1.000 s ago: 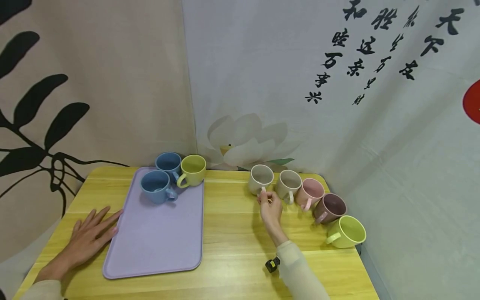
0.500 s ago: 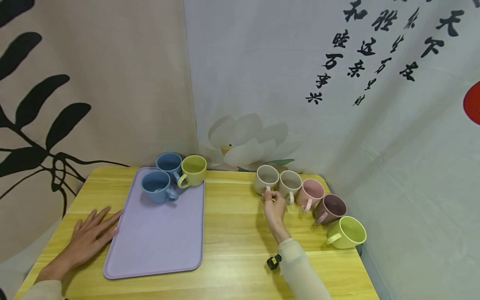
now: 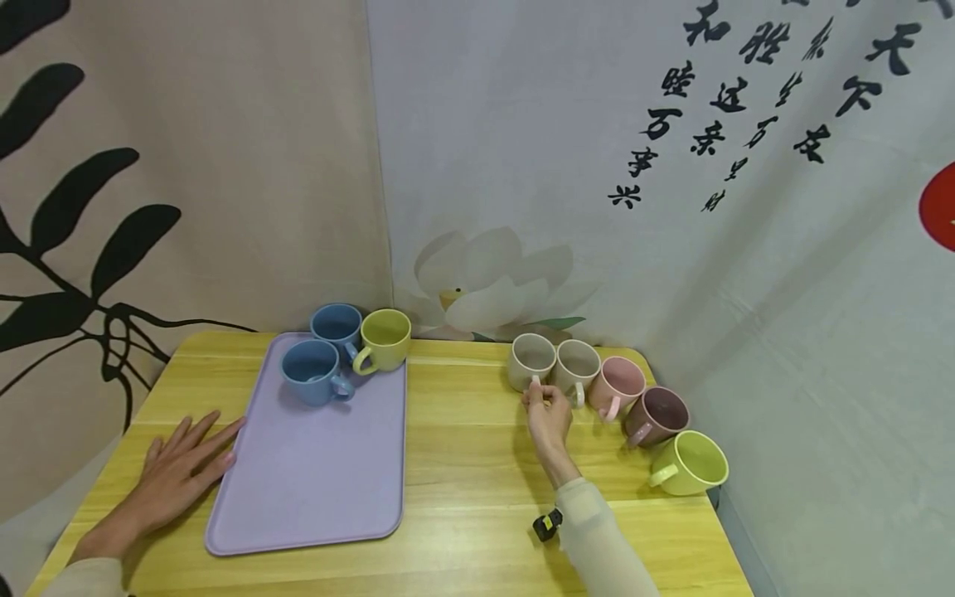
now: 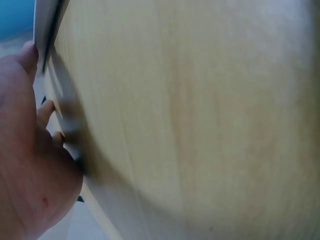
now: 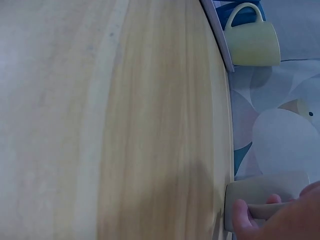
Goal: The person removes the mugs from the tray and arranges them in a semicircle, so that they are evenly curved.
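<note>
My right hand (image 3: pixel 549 419) pinches the handle of a greyish-white mug (image 3: pixel 532 361) at the table's back edge; in the right wrist view the fingertips (image 5: pixel 240 210) lie at that handle. Beside it stands a second greyish-white mug (image 3: pixel 578 366), then a pink mug (image 3: pixel 618 386), a mauve mug (image 3: pixel 657 414) and a yellow-green mug (image 3: pixel 690 463), in a curved row. My left hand (image 3: pixel 167 481) lies with straight fingers on the table, fingertips touching the left rim of a lilac tray (image 3: pixel 313 489). Two blue mugs, one in front (image 3: pixel 309 373), and a yellow mug (image 3: pixel 385 340) stand at the tray's far end.
The wooden table (image 3: pixel 470 489) runs back to a hanging cloth (image 3: pixel 507 166) printed with dark leaves, a flower and characters. Along the table's right side the row of mugs follows the edge. A black wrist camera (image 3: pixel 548 525) sits at my right sleeve.
My right hand has moved the greyish-white mug a little to the right, close to the second greyish-white mug. In the last half second it has hardly moved. The left hand stays put.
</note>
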Tool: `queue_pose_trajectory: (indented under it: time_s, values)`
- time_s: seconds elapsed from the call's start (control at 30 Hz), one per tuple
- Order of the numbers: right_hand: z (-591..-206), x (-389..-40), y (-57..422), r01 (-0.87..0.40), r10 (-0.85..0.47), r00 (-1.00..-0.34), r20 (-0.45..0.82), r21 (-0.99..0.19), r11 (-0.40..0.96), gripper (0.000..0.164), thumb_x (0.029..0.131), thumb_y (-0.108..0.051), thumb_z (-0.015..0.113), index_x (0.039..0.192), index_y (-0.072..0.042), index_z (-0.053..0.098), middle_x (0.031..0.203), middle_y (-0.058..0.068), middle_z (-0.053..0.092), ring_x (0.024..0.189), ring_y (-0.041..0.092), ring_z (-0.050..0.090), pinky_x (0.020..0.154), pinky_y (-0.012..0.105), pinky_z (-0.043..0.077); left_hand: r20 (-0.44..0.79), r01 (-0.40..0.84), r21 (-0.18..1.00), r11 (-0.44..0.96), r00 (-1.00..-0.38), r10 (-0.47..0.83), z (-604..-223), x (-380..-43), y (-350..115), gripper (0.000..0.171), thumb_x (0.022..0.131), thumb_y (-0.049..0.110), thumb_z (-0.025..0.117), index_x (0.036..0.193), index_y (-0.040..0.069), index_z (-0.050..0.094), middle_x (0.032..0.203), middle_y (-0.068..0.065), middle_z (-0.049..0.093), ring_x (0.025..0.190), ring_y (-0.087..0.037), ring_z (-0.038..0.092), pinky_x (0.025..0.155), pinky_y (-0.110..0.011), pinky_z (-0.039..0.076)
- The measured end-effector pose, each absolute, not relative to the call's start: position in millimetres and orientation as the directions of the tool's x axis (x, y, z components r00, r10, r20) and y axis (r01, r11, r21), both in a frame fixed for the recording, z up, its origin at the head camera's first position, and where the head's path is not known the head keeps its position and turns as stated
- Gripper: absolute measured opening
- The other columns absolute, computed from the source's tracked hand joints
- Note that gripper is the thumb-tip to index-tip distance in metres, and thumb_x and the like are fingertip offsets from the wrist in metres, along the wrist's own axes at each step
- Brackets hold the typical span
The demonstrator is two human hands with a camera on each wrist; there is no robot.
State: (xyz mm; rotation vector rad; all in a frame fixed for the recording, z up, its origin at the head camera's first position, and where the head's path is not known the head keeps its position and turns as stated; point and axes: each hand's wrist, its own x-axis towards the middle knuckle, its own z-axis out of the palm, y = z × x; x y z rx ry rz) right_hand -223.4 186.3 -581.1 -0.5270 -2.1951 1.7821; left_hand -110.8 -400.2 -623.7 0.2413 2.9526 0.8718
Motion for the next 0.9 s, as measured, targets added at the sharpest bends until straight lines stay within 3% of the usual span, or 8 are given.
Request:
queue_pose_trajectory:
  time_s: [0.2,0.33,0.43,0.63,0.77,0.9]
  values:
    - [-580,-220,187,0.12,0.443,-0.896,-0.022,-0.973,0.195,0.028,0.114,-0.024,0.069,0.1,0.0,0.073,0.106,0.029,0.082,0.091,0.029,0.082,0.073,0.016,0.061,0.016,0.149,0.538,0.83,-0.986,0.167,-627,-110,-401,0.063,0.12,0.04,0.052,0.179,0.026,0.035,0.185,-0.037,0.017,0.165,-0.077,0.0,0.123,-0.093,-0.02]
    - [-579,-219,188,0.104,0.447,-0.894,-0.013,-0.978,0.179,0.028,0.113,-0.022,0.069,0.1,0.002,0.072,0.108,0.032,0.082,0.089,0.027,0.084,0.078,0.024,0.068,0.03,0.157,0.54,0.827,-0.985,0.168,-627,-110,-401,0.062,0.12,0.039,0.052,0.179,0.026,0.036,0.185,-0.036,0.017,0.165,-0.077,0.0,0.123,-0.092,-0.022]
    - [-579,-217,189,0.096,0.436,-0.9,-0.014,-0.982,0.165,0.027,0.113,-0.02,0.069,0.102,0.004,0.072,0.112,0.033,0.081,0.095,0.032,0.085,0.085,0.033,0.072,0.013,0.146,0.541,0.828,-0.986,0.165,-625,-110,-400,0.063,0.12,0.04,0.051,0.179,0.026,0.034,0.185,-0.036,0.015,0.165,-0.076,-0.002,0.123,-0.092,-0.022]
    - [-578,-206,195,0.11,0.402,-0.916,-0.001,-0.962,0.248,0.028,0.115,-0.024,0.068,0.12,0.003,0.073,0.127,0.028,0.079,0.113,0.043,0.083,0.086,0.028,0.068,-0.007,0.138,0.541,0.829,-0.986,0.169,-624,-111,-400,0.063,0.121,0.042,0.051,0.179,0.026,0.034,0.185,-0.037,0.014,0.165,-0.077,-0.002,0.122,-0.093,-0.021]
    - [-576,-196,199,0.092,0.373,-0.927,0.033,-0.946,0.311,0.039,0.114,-0.024,0.069,0.142,0.003,0.065,0.147,0.027,0.071,0.133,0.049,0.074,0.106,0.048,0.066,-0.006,0.139,0.535,0.833,-0.986,0.169,-624,-112,-401,0.063,0.121,0.042,0.051,0.179,0.026,0.033,0.184,-0.038,0.015,0.164,-0.077,-0.001,0.121,-0.095,-0.018]
    - [-570,-185,198,0.007,0.342,-0.932,0.122,-0.936,0.351,0.052,0.111,-0.021,0.075,0.153,0.003,0.056,0.161,0.029,0.062,0.151,0.053,0.06,0.126,0.065,0.051,-0.011,0.136,0.531,0.836,-0.986,0.168,-626,-112,-402,0.064,0.121,0.042,0.05,0.18,0.027,0.032,0.184,-0.038,0.015,0.164,-0.078,-0.001,0.121,-0.096,-0.017]
